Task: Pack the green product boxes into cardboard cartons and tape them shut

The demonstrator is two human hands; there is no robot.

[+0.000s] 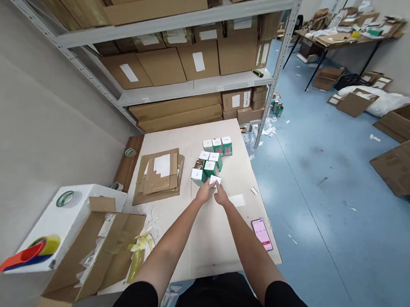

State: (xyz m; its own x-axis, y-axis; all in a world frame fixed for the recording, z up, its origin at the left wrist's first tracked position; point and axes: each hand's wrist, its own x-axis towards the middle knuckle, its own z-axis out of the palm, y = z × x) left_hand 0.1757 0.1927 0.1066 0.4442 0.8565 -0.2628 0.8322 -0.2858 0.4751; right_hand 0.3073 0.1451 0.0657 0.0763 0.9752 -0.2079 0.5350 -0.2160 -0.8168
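Observation:
Both my arms reach forward over a pale table (215,239). My left hand (205,191) and my right hand (220,195) meet at one small green and white box (215,179), fingers closed on it from either side. Just beyond it stand several more of the same small boxes (211,161) in a loose cluster, some stacked. A white slip of paper (237,200) lies to the right of my right hand.
A phone (262,234) with a pink screen lies near the table's right edge. Flattened cardboard pieces (158,176) lie at left, an open carton (101,249) and tape rolls (65,198) at near left. Shelving (184,52) full of cartons stands behind; boxes litter the blue floor (324,172).

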